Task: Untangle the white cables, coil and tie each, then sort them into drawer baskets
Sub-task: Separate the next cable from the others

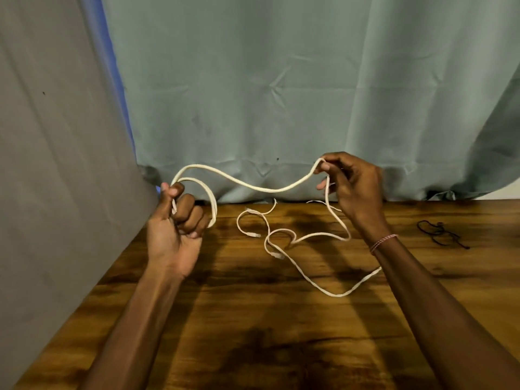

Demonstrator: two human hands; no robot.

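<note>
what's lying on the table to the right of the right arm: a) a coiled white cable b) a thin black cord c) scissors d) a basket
b: a thin black cord lies loose on the wooden table, out past the right hand, which pinches the white cable while the left hand grips its other part.

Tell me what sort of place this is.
Probably a makeshift work spot in a home: a stained wooden table set against a creased grey-green curtain, with loose white cables and a black cord on it.
</note>
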